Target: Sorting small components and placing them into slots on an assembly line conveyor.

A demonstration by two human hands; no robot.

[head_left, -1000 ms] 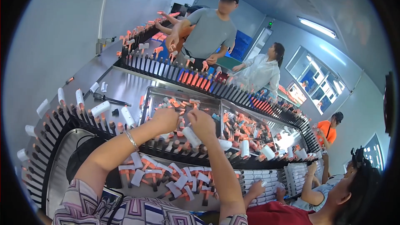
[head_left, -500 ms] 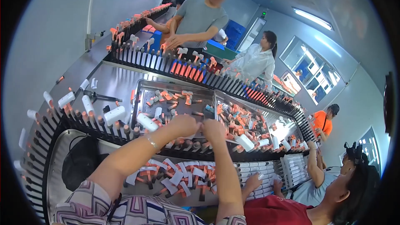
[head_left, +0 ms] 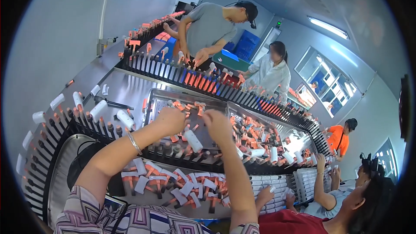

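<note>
Both of my hands are over the near end of a metal tray [head_left: 148,99] that holds loose orange and grey pieces. My left hand [head_left: 172,121] is curled, its fingertips pressed together by small orange pieces; what they hold is hidden. Raised a little to its right, my right hand [head_left: 218,124] is smeared by motion, close to an orange piece [head_left: 200,106]. Below and between my hands, a white rounded part [head_left: 193,141] sits tilted above the dark posts [head_left: 166,148] of the near row. Nearer my body lie many white-headed orange pieces with dark ends [head_left: 186,188].
The curved row of posts carries more white parts [head_left: 125,119] on the left. A second tray of mixed pieces [head_left: 253,130] adjoins on the right. Beyond runs a far post row [head_left: 173,72], where a person in grey [head_left: 208,28] works. A co-worker in red [head_left: 290,221] sits close on my right.
My hands have moved apart and farther over the tray. A white part now shows between them above the posts. The near row's white parts have shifted left. The person in grey bends lower.
</note>
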